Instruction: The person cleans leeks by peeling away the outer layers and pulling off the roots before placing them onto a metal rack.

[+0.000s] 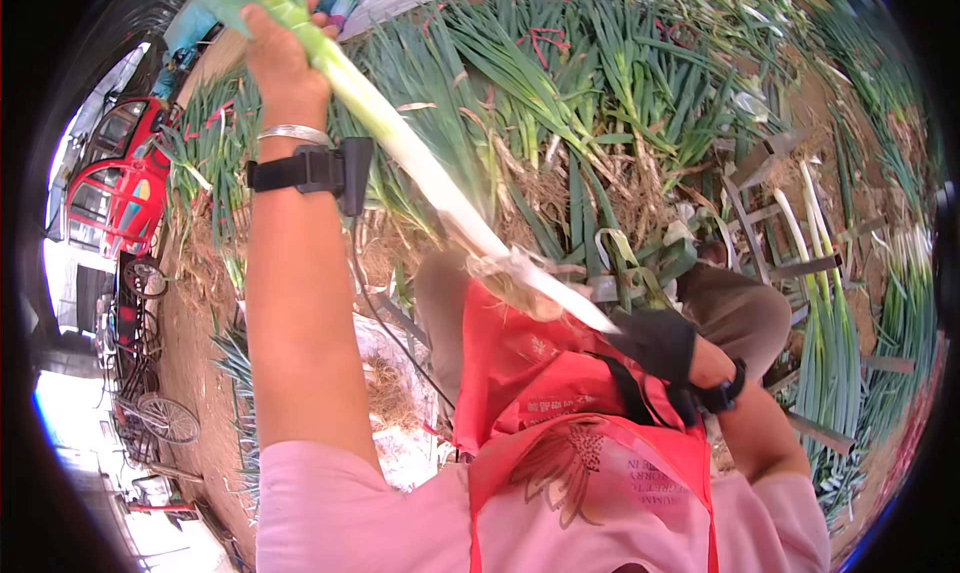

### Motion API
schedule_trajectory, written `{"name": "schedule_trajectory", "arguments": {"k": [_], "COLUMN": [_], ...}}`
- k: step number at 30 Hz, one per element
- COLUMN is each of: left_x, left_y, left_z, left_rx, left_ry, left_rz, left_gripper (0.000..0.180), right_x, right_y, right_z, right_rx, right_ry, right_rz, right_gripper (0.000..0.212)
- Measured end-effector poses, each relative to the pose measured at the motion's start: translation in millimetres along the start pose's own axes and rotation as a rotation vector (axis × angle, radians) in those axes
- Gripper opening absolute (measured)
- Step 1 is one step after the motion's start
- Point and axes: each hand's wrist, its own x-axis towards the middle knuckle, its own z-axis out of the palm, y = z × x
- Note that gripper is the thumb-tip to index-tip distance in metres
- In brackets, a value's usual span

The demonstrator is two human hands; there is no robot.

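My left hand (285, 58) is raised at the upper left, its fingers wrapped round a long green onion (420, 158) where the white stalk turns green. The stalk slants down to the right across my body. Loose skin and roots (525, 288) hang at its lower end. A narrow white strip (580, 308) runs from there to my right hand (655, 348), which wears a dark glove and is closed on the strip's end. It looks like peeled outer skin, though its join to the stalk is unclear. The gloved fingertips are mostly hidden.
Piles of green onions (560, 63) with brown roots lie ahead, some tied with red string. Cleaned onions (825, 313) rest on a metal rack (750, 213) at the right. A red vehicle (120, 178) and bicycles (165, 418) stand at the left. My red apron (510, 363) covers my lap.
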Motion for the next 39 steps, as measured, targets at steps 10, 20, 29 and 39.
{"name": "schedule_trajectory", "arguments": {"k": [10, 20, 29, 39], "left_x": [-49, -116, -160, -220], "left_y": [9, 6, -8, -46], "left_z": [20, 82, 78, 73], "left_rx": [-0.351, -0.172, -0.181, -0.118], "left_ry": [0.09, -0.191, -0.022, -0.012], "left_rz": [0.027, 0.18, -0.136, -0.229], "left_gripper": [0.04, 0.022, 0.03, 0.028], "right_x": [69, 188, 162, 77], "right_y": [-8, -119, -96, -76], "right_z": [-84, -133, -91, -64], "right_rx": [0.162, 0.465, 0.592, 1.2], "right_ry": [0.484, 0.616, 0.431, 0.163], "right_rz": [-0.037, -0.154, -0.132, -0.181], "right_gripper": [0.046, 0.036, 0.012, 0.011]}}
